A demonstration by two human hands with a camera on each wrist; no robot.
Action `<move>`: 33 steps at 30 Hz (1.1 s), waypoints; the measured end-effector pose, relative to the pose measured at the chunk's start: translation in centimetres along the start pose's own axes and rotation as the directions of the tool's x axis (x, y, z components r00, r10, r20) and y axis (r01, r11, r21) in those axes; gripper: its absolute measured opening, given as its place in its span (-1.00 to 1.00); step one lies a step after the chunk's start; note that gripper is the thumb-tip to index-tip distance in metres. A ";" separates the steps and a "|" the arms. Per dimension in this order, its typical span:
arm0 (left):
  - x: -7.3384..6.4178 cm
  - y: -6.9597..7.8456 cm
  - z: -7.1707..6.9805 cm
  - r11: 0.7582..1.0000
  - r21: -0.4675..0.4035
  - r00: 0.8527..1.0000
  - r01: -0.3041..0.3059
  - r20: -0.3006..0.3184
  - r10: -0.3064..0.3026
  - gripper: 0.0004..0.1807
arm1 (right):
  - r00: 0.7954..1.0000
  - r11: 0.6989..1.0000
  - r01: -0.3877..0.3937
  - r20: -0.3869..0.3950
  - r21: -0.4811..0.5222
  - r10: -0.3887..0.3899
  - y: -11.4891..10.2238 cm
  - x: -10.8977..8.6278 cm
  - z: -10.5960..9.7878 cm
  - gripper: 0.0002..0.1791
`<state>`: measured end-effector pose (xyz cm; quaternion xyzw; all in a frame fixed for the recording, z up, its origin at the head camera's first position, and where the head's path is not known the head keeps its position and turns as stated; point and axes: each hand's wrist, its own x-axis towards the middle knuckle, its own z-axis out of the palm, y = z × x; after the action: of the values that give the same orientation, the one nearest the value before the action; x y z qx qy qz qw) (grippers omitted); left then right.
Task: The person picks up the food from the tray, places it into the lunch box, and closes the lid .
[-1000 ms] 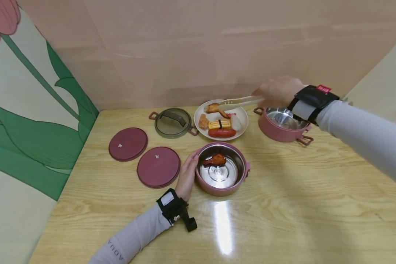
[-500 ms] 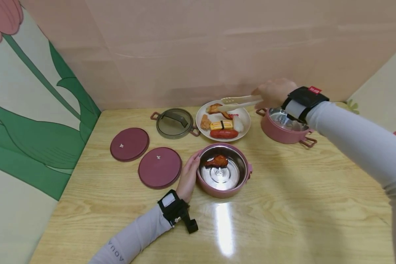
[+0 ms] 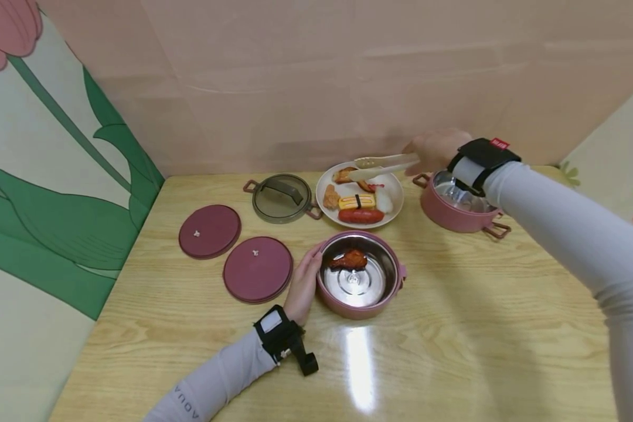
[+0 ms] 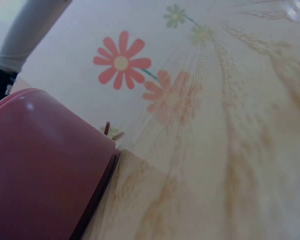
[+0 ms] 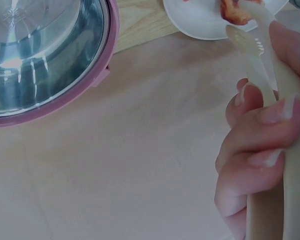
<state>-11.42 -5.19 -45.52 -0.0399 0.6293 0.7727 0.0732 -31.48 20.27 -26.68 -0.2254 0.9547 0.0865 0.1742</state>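
Straight fingers of my left hand (image 3: 303,284) lie against the left side of a pink pot (image 3: 358,312) with a steel inside, in the head view. A brown drumstick (image 3: 350,259) lies in that pot. My right hand (image 3: 436,150) grips cream tongs (image 3: 382,171), their tips apart over the back left of a white plate (image 3: 399,205). A browned food piece (image 3: 343,174) is beneath the tips, partly hidden. Also on the plate are a red sausage (image 3: 361,216), a yellow piece with a black band (image 3: 356,201), and other food pieces. The left wrist view shows the pot's outer wall (image 4: 45,165), not the fingers.
A second pink pot (image 3: 453,217) with a steel inside stands behind, right of the plate, under my right forearm. A glass lid (image 3: 279,211) with a dark handle lies left of the plate. Two dark red round lids (image 3: 209,231) lie further left. A pink-covered wall rises behind the table.
My right hand has moved slightly left and the tips of the tongs have spread further apart above the browned piece. My left hand stays at the pot. The head view has shifted slightly.
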 end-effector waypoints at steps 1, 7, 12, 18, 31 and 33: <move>0.0 0.0 0.0 1.000 0.002 1.000 -0.001 0.000 0.001 -0.48 | 1.000 1.000 -0.001 0.004 0.002 0.001 0.0 0.1 0.0 -0.28; 0.0 0.0 0.0 1.000 0.016 1.000 0.006 -0.008 -0.006 -0.48 | 1.000 1.000 -0.006 0.020 0.014 0.006 0.1 0.7 -0.1 -0.32; 0.0 0.0 0.1 1.000 0.016 1.000 0.007 -0.006 -0.006 -0.49 | 1.000 0.998 -0.008 0.014 0.054 0.007 0.2 0.8 0.0 -0.40; -0.1 0.0 0.3 1.000 0.006 1.000 0.001 0.004 -0.001 -0.49 | 0.999 0.996 -0.018 0.038 0.092 0.014 0.3 1.0 -0.1 -0.40; 0.0 0.2 0.5 1.000 -0.010 1.000 0.002 0.001 -0.002 -0.48 | 1.000 1.000 -0.004 0.011 0.027 0.003 0.9 2.0 0.5 -0.41; 0.1 0.2 0.5 1.000 -0.010 1.000 0.001 0.002 -0.001 -0.49 | 1.000 1.000 0.002 -0.002 0.014 -0.002 1.2 2.1 0.9 -0.42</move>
<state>-11.51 -4.71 -45.23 -0.0395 0.6252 0.7759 0.0739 -33.52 20.68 -28.24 -0.2253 0.9552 0.0793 0.1749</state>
